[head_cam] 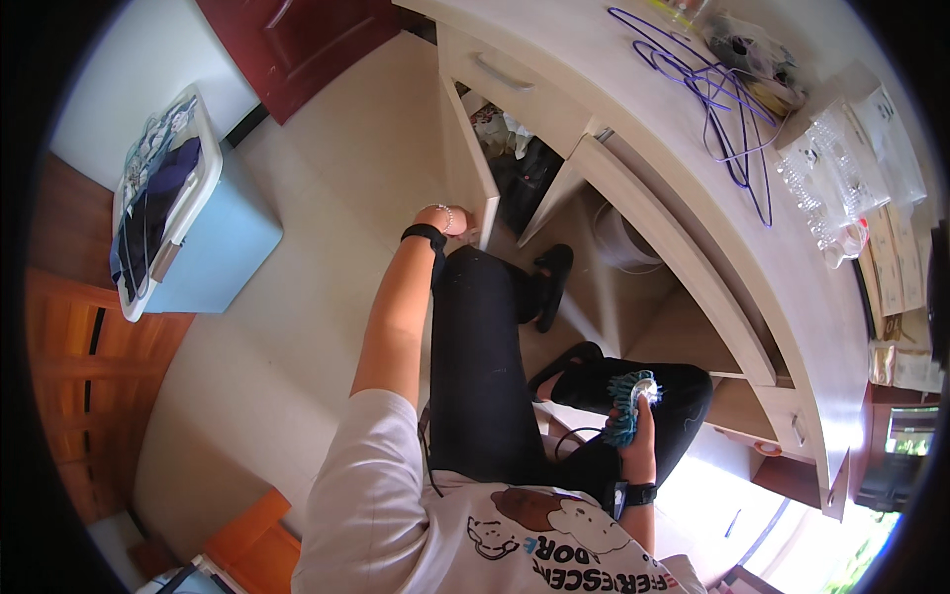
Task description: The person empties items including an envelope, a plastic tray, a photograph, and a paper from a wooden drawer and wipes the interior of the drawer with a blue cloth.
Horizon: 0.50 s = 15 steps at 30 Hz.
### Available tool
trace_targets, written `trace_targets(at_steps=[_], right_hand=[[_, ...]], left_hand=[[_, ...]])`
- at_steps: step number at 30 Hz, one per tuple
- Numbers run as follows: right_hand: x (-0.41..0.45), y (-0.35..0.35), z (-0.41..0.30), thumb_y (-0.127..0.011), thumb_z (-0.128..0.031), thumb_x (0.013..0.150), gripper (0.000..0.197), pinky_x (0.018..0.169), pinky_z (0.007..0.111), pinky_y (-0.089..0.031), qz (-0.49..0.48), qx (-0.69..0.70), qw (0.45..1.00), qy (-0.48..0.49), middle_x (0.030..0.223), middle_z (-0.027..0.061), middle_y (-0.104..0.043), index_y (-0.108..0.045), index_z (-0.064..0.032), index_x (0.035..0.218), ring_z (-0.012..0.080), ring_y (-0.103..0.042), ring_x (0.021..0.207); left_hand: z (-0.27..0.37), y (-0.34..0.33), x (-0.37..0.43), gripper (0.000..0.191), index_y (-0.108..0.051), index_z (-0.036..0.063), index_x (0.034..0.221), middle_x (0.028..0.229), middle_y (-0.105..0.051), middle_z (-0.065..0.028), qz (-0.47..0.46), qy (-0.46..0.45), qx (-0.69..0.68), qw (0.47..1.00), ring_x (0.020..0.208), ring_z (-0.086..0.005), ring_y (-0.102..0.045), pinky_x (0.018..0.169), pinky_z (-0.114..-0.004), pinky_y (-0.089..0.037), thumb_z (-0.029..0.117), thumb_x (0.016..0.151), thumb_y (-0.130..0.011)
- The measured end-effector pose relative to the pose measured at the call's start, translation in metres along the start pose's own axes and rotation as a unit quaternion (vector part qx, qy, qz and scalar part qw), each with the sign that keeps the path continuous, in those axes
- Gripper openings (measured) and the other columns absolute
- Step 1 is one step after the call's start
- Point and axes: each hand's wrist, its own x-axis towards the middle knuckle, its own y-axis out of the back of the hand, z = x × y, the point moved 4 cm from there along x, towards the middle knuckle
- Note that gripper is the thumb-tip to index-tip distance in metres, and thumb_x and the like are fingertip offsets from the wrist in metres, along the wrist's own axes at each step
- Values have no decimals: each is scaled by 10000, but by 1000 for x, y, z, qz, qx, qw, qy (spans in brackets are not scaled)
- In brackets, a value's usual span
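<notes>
My left hand [454, 220] is at the free edge of a pale wooden cabinet door [475, 174], its fingers curled against it and partly hidden. The door stands ajar, and dark bags and crumpled items [523, 174] show in the compartment behind it. Above my right thigh, my right hand [634, 434] grips a teal chenille duster [622, 416] with a whitish, shiny piece on top. Most of the fingers are hidden beneath its tufts.
Purple wire hangers [716, 100] and clear plastic packaging [835, 171] lie on the desktop [798, 275]. Under the desk stands a whitish bucket [623, 237]. A light-blue storage bin [215, 237] heaped with clothes is on the left, near a dark red door [297, 44]. An orange object [249, 538] sits behind me.
</notes>
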Motion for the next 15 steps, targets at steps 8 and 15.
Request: trace_targets(at_steps=[8,15], right_hand=[[2,0,0,-459,-210,993,309,711,245,-493,-69,-110,989,66,951,84,-592,-466,-43,1253,133,-577,808],[-7,-8,-1,-453,-379,975,376,592,254,-487,51,-211,967,136,777,63,-613,-567,-27,1038,144,-592,658]], left_hand=[[-155,-35,-31,308,-612,2,1096,1008,-668,-197,306,24,-187,933,955,-323,-641,812,-404,-490,162,848,-525],[-169,-17,-50,360,-594,-24,1097,1023,-652,-232,349,27,-237,906,996,-362,-617,856,-382,-471,107,764,-554]])
